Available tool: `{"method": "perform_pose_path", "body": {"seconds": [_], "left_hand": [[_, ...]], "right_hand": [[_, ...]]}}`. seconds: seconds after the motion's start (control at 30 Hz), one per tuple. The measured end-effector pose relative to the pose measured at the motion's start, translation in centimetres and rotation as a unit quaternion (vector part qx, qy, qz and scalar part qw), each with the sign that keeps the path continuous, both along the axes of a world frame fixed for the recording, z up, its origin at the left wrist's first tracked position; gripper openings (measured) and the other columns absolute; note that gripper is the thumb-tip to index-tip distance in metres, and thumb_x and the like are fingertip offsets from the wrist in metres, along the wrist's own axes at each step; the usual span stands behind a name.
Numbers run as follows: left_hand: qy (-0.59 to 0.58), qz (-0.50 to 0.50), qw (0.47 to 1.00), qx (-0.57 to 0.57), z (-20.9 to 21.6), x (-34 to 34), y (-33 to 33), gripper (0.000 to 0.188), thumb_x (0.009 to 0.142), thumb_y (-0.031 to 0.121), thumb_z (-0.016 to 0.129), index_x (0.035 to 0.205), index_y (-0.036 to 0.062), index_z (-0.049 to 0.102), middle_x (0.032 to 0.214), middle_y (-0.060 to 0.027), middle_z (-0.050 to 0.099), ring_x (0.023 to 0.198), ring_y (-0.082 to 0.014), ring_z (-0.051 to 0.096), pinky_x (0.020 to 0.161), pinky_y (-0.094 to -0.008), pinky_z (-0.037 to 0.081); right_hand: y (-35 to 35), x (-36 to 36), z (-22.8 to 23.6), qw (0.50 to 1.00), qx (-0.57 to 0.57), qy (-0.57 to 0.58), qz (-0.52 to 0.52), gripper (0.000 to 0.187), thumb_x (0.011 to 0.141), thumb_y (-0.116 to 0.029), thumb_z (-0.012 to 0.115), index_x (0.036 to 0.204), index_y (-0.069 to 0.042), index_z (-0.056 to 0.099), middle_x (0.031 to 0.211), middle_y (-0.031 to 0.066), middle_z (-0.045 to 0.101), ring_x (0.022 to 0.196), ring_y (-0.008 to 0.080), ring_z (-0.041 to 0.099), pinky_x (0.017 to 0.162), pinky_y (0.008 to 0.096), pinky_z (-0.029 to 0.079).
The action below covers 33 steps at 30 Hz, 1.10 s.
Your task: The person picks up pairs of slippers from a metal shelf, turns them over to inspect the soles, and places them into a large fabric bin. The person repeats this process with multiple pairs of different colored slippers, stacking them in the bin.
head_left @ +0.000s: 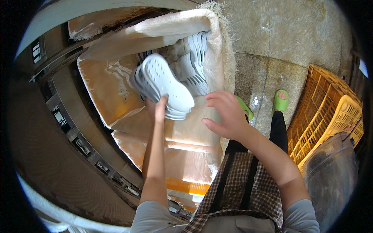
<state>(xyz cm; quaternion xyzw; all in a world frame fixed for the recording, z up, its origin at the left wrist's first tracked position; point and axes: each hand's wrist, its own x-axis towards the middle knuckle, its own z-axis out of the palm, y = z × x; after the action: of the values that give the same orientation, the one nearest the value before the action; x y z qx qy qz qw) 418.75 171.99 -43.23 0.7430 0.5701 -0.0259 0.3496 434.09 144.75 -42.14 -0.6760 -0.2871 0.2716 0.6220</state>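
Observation:
My left hand [157, 108] grips a stack of white shoe soles [167, 83] with small holes in the top one. The stack is tilted over a cloth-lined bin [105, 93]. Inside the bin, more white soles [194, 62] stand packed in rows along its right wall. To the right of the held stack, my right hand [225, 112] is in the air near the bin's edge. Its fingers are apart and nothing is in them. Part of my left hand's fingers is hidden behind the stack.
Frayed cloth [223, 50] hangs over the bin's right rim. A second cloth-lined bin [186, 159] sits nearer to me. Yellow plastic crates [322, 112] stand at the right, beside a grey plastic-covered object [334, 171]. Stone-tiled floor [287, 31] lies beyond.

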Motion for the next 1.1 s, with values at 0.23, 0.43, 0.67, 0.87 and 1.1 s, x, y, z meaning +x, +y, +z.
{"method": "perform_pose_path", "body": {"seconds": [0.23, 0.43, 0.67, 0.87, 1.1], "left_hand": [[0.423, -0.213, 0.86, 0.19, -9.4, 8.8, 6.6, 0.063, 0.073, 0.038, 0.067, 0.115, -0.0038, 0.047, 0.121, -0.026, 0.046, 0.103, -0.0364, 0.058, 0.085, -0.0444, 0.05], [0.455, -0.341, 0.792, 0.222, -18.4, 10.5, 5.0, 0.099, 0.076, 0.066, 0.057, 0.143, 0.0014, 0.022, 0.147, -0.0344, 0.01, 0.113, -0.0378, 0.053, 0.087, -0.0446, 0.048], [0.343, -0.265, 0.901, 0.02, -21.4, 7.4, 11.6, 0.13, 0.061, 0.077, 0.063, 0.145, -0.0057, 0.009, 0.141, -0.0427, 0.013, 0.129, -0.0496, 0.032, 0.106, -0.0427, 0.032], [0.192, -0.197, 0.939, 0.206, -16.6, 3.4, 2.2, 0.075, 0.083, 0.04, 0.064, 0.139, 0.0034, 0.032, 0.142, -0.034, 0.025, 0.131, -0.0448, 0.032, 0.107, -0.046, 0.03], [0.056, -0.118, 0.983, 0.126, -0.5, -3.1, -13.1, 0.061, 0.086, 0.021, 0.061, 0.133, -0.0055, 0.032, 0.131, -0.0289, 0.037, 0.123, -0.0432, 0.035, 0.105, -0.0464, 0.027]], "right_hand": [[3.3, -2.2, -4.9, 0.967, -0.112, -0.228, -0.009, 0.027, 0.069, -0.029, 0.069, 0.089, -0.013, 0.061, 0.113, 0.002, 0.059, 0.107, 0.0216, 0.052, 0.089, 0.0491, 0.033], [4.2, -3.8, -5.9, 0.956, -0.126, -0.258, -0.068, 0.02, 0.065, -0.026, 0.069, 0.081, -0.018, 0.061, 0.11, -0.0016, 0.06, 0.105, 0.0161, 0.053, 0.083, 0.0488, 0.037], [4.2, -3.6, -6.1, 0.957, -0.093, -0.267, -0.065, 0.017, 0.062, -0.02, 0.067, 0.078, -0.014, 0.064, 0.106, -0.0007, 0.064, 0.098, 0.0202, 0.054, 0.078, 0.0463, 0.036], [3.9, -3.4, -5.7, 0.954, -0.136, -0.265, -0.023, 0.026, 0.065, -0.027, 0.068, 0.086, -0.011, 0.063, 0.113, 0.0027, 0.059, 0.102, 0.0215, 0.053, 0.082, 0.0472, 0.037], [0.9, 0.2, 0.1, 0.953, -0.18, -0.151, 0.193, 0.042, 0.078, -0.036, 0.065, 0.108, -0.008, 0.06, 0.125, 0.0089, 0.053, 0.125, 0.0258, 0.042, 0.094, 0.0494, 0.039]]}}
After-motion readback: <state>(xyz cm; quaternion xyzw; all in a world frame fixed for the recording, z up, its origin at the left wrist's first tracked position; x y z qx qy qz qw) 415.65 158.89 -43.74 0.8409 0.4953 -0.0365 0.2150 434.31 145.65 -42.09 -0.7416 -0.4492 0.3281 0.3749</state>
